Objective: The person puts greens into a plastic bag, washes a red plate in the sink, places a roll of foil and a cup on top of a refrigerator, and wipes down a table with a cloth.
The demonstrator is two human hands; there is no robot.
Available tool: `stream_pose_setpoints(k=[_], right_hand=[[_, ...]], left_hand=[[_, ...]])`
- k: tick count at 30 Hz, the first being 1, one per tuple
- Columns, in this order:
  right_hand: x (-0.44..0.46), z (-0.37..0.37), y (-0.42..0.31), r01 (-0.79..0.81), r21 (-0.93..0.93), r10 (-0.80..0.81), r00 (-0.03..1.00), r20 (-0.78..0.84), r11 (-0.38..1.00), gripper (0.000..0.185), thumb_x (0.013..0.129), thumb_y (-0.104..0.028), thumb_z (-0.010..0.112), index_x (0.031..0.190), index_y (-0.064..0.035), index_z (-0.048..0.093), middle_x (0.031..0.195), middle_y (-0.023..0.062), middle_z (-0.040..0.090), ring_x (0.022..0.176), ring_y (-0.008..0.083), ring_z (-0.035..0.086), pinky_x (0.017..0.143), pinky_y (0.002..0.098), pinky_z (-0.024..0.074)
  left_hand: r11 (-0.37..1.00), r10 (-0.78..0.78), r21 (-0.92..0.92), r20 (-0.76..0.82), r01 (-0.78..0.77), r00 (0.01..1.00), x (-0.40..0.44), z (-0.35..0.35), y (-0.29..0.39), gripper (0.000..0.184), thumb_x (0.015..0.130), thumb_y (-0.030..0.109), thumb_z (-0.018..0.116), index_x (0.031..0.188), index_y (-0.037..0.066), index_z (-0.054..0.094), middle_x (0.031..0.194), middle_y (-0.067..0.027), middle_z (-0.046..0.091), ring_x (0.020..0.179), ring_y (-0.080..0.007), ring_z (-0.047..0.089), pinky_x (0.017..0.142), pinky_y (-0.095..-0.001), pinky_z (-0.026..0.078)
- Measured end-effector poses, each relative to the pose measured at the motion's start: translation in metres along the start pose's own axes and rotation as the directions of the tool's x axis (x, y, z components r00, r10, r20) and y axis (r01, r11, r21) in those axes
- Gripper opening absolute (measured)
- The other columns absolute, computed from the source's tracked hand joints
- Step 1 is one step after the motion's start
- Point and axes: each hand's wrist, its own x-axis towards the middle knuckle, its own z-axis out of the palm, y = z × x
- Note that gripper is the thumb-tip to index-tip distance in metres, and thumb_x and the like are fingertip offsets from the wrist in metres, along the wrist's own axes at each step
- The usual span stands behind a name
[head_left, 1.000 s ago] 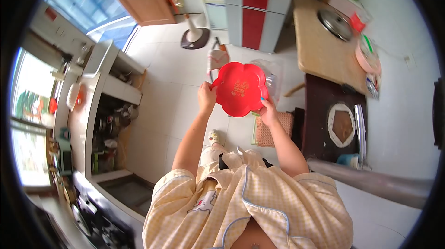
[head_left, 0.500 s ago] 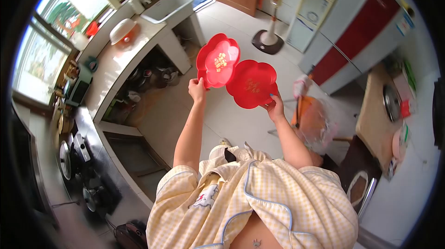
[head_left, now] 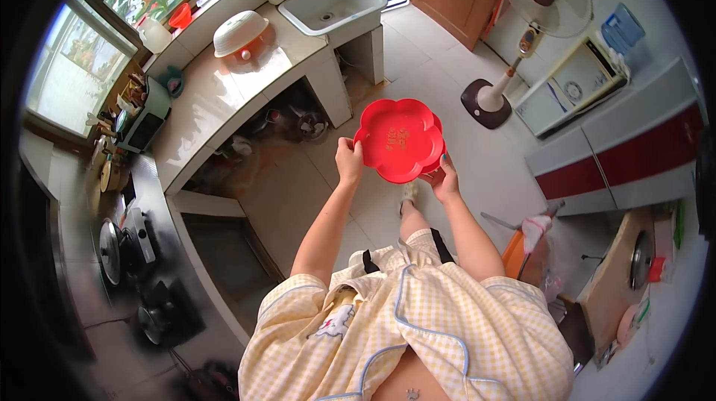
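Note:
Two red flower-shaped plates are together in front of me. The upper red plate [head_left: 401, 140], with gold lettering at its centre, covers most of the lower one, whose edge shows at the right. My left hand [head_left: 349, 160] grips the left rim of the upper plate, thumb on top. On the right side, my right hand [head_left: 445, 179] holds the lower plate by its rim, with its fingers partly hidden beneath. Both plates are held in the air above the tiled floor.
A counter [head_left: 195, 114] curves along the left, with a white-lidded pot [head_left: 240, 34] and a sink [head_left: 332, 9]. A stove [head_left: 153, 319] is at lower left. Ahead stands a fan [head_left: 488, 99]; a fridge [head_left: 634, 155], an orange chair [head_left: 514, 254] and a wooden table [head_left: 615, 282] are at right.
The view has turned left towards the sink and counter. The two plates, apart half a second ago, now overlap, the left-hand plate on top of the right-hand one.

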Motion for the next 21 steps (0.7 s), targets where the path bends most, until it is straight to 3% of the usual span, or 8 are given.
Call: stream_pose_setpoints(k=[4,6,8,9,12,15,18,21], right_hand=[[0.088,0.005,-0.014,-0.02,-0.027,0.021,0.998,0.06,0.999,0.052,0.08,-0.033,0.05,0.125,-0.015,0.033,0.117,0.0073,0.047,0.1,0.0255,0.051,0.076,0.0433,0.0482],[0.139,0.009,-0.029,-0.039,-0.041,0.042,0.996,0.076,0.998,0.055,0.079,-0.032,0.051,0.127,-0.0144,0.031,0.117,0.0071,0.047,0.101,0.0252,0.05,0.075,0.0425,0.0489],[0.192,0.016,-0.042,-0.06,-0.06,0.065,0.993,0.096,0.996,0.057,0.077,-0.033,0.052,0.127,-0.0149,0.03,0.118,0.0069,0.047,0.102,0.0248,0.05,0.074,0.0414,0.0493],[0.216,0.02,-0.051,-0.061,-0.054,0.067,0.992,0.11,0.997,0.057,0.077,-0.033,0.052,0.127,-0.0149,0.03,0.118,0.0069,0.047,0.102,0.0248,0.05,0.074,0.0414,0.0493],[0.289,0.033,-0.08,-0.105,-0.078,0.112,0.989,0.096,0.991,0.054,0.08,-0.031,0.05,0.127,-0.0155,0.031,0.116,0.0059,0.048,0.099,0.0226,0.052,0.071,0.0402,0.0505],[0.351,0.045,-0.095,-0.155,-0.191,0.179,0.978,0.111,0.969,0.056,0.079,-0.043,0.048,0.125,-0.0148,0.034,0.117,0.003,0.048,0.098,0.0186,0.052,0.072,0.0333,0.0484],[0.416,0.069,-0.105,-0.228,-0.16,0.244,0.966,0.087,0.96,0.052,0.082,-0.043,0.042,0.123,-0.0117,0.036,0.118,0.0044,0.048,0.102,0.0201,0.049,0.078,0.0384,0.0446],[0.488,0.087,-0.102,-0.201,-0.363,0.232,0.972,0.044,0.91,0.043,0.086,-0.036,0.041,0.118,-0.0081,0.04,0.111,0.0077,0.05,0.1,0.019,0.05,0.079,0.0346,0.0446]], left_hand=[[1.0,0.026,0.017,0.038,-0.027,0.999,0.089,0.05,-0.043,0.016,0.076,0.012,0.054,0.075,0.0,0.043,0.075,-0.0137,0.046,0.067,-0.0239,0.048,0.062,-0.0335,0.039],[0.999,-0.032,0.028,0.131,0.029,0.991,0.137,0.068,-0.041,0.017,0.077,0.011,0.051,0.084,0.002,0.039,0.081,-0.0123,0.046,0.069,-0.023,0.051,0.061,-0.0345,0.044],[0.759,-0.392,-0.363,0.408,0.54,0.825,0.173,0.076,-0.004,0.025,0.079,0.013,0.05,0.095,0.005,0.032,0.091,-0.0102,0.046,0.075,-0.0223,0.055,0.061,-0.039,0.051],[0.725,-0.405,-0.327,0.51,0.607,0.759,0.196,0.082,0.007,0.035,0.082,0.016,0.047,0.106,0.008,0.024,0.102,-0.0103,0.043,0.08,-0.0232,0.056,0.06,-0.045,0.052],[0.629,-0.28,-0.403,0.68,0.665,0.678,0.251,0.092,0.04,0.036,0.086,0.012,0.036,0.122,0.007,0.029,0.107,-0.0151,0.049,0.081,-0.0292,0.059,0.065,-0.0439,0.052],[0.575,-0.331,-0.372,0.709,0.729,0.623,0.301,0.104,0.041,0.043,0.083,0.003,0.033,0.125,0.011,0.031,0.112,-0.0143,0.047,0.084,-0.03,0.058,0.07,-0.0442,0.05],[0.552,-0.247,-0.452,0.714,0.701,0.655,0.345,0.107,0.049,0.052,0.077,-0.005,0.034,0.126,0.012,0.03,0.114,-0.0142,0.045,0.089,-0.0297,0.056,0.073,-0.044,0.049],[0.553,-0.226,-0.455,0.725,0.698,0.651,0.395,0.113,0.046,0.057,0.07,-0.009,0.036,0.124,0.011,0.033,0.111,-0.0128,0.046,0.093,-0.0271,0.055,0.074,-0.0444,0.05]])
